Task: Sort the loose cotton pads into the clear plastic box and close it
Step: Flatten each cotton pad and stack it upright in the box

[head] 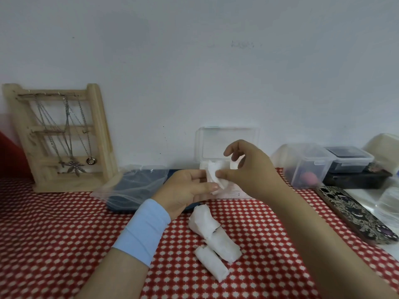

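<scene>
The left hand [187,190], with a light blue wristband [142,229] on the wrist, lies palm up above the middle of the table [64,234]. Its thumb presses a white cotton pad [213,176] against the fingers. The right hand [252,169] comes from the right side and pinches the same cotton pad with the thumb from the other side, while its other fingers are curled and lifted above it. So both hands are closed on this one pad, and it is in the air just in front of the clear plastic box [234,192]. The box stands at the far edge of the table, against the wall, and its lid [226,141] is open and stands upright. Something white shows inside the box behind the hands. Three loose cotton pads [224,244], which look rolled or folded, lie touching each other on the red and white cloth near the front edge, between the two forearms. At the far left corner a wooden jewellery stand [58,137] with chains leans on the wall. Beside it lies a clear plastic bag [133,186]. At the right edge there are a phone [354,214] in a patterned case and some clear containers [306,165].
</scene>
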The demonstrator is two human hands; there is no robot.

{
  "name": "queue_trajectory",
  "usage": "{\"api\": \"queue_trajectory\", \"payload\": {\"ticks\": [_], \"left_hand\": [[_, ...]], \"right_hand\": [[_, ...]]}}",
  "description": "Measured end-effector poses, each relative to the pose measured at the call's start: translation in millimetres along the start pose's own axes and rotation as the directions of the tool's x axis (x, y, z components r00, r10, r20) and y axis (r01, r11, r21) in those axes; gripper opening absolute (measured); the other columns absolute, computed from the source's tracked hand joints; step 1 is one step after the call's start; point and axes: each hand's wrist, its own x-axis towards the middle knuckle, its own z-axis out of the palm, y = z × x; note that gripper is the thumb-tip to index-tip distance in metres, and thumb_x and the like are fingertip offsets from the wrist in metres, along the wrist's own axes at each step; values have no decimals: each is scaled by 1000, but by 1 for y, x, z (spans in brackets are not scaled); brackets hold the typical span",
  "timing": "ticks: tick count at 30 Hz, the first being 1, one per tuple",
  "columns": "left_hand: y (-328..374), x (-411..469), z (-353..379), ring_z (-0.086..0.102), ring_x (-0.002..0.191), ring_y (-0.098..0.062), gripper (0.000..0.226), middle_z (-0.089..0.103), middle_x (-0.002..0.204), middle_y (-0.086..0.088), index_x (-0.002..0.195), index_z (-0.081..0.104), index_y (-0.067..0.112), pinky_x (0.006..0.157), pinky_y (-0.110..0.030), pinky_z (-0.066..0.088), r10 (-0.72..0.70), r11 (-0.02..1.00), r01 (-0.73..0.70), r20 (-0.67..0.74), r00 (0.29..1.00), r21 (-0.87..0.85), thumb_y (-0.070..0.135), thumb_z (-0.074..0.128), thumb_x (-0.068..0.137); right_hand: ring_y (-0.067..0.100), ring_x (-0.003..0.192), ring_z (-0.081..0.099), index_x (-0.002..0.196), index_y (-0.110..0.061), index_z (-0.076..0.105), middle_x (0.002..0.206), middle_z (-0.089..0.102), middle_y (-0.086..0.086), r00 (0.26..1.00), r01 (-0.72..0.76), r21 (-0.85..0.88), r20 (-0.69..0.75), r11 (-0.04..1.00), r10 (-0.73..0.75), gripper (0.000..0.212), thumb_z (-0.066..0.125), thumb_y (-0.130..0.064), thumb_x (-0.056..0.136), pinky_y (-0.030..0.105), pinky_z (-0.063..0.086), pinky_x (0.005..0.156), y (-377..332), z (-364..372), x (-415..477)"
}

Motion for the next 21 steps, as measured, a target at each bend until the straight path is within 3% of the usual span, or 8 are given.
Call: {"api": "queue_trajectory", "payload": {"ticks": [3, 6, 8, 10, 14, 16, 18, 21], "left_hand": [[0, 1, -2, 72, 108, -23, 34, 75, 115, -11, 124, 66, 3, 86, -29, 60, 11, 997, -9, 27, 1000, -71, -1, 67, 89], [2, 1, -5, 71, 109, -23, 33, 73, 118, -14, 124, 65, 1, 82, -25, 59, 21, 989, -12, 59, 998, -146, 0, 63, 92], [3, 1, -7, 72, 107, -23, 32, 74, 118, -14, 124, 65, 1, 80, -24, 59, 18, 987, -10, 47, 999, -162, -1, 62, 92], [3, 2, -9, 72, 106, -22, 32, 74, 116, -12, 123, 66, 2, 79, -24, 60, 10, 989, -6, 21, 1000, -146, -2, 63, 91], [2, 3, -13, 73, 105, -21, 33, 76, 113, -8, 120, 68, 7, 80, -26, 61, 6, 998, -8, -36, 999, -66, -5, 68, 88], [1, 4, -15, 74, 100, -19, 30, 78, 107, -5, 112, 69, 11, 80, -26, 61, 10, 1000, -10, -95, 995, -4, -6, 70, 86], [0, 5, -17, 75, 97, -16, 29, 79, 100, 0, 104, 70, 15, 81, -26, 61, 15, 998, -8, -133, 991, 60, -7, 71, 86], [-1, 6, -19, 74, 99, -15, 29, 79, 101, 2, 102, 70, 18, 83, -27, 60, 2, 996, 10, -133, 991, 88, -5, 73, 85]], "right_hand": [[-7, 77, 53, 88, -39, 69, 92, 57, -16, 980, 199, -56, 23, 978, -198, 18, 82, -28, 81, 10, 39, 62, -1, -7, -2], [-9, 83, 54, 103, -40, 75, 100, 58, -24, 938, 315, -97, 187, 944, -293, 20, 72, -31, 86, 13, 39, 69, 0, -17, -4], [-6, 88, 54, 114, -42, 71, 106, 55, -26, 919, 311, -110, 286, 944, -270, 38, 78, -45, 77, 14, 41, 73, 0, -21, -4], [-6, 87, 54, 114, -42, 72, 105, 55, -26, 927, 312, -148, 263, 938, -267, 43, 79, -53, 74, 14, 42, 73, 2, -18, -2], [-2, 86, 61, 95, -30, 79, 101, 65, -21, 960, 234, 16, 155, 972, -234, 10, 71, -35, 91, 11, 42, 70, 5, -10, 1], [-4, 77, 62, 91, -24, 78, 96, 69, -15, 972, 193, 120, 113, 974, -207, 13, 67, -31, 95, 9, 42, 67, 3, -13, 2], [-4, 57, 55, 88, -15, 74, 81, 69, -2, 984, 152, 194, 63, 969, -167, 21, 61, -28, 99, 9, 39, 57, -1, -25, 1], [4, 53, 45, 91, -12, 70, 64, 56, 2, 961, 77, 248, 239, 966, -138, 25, 52, -24, 104, 15, 38, 55, -2, -41, -1]]}}
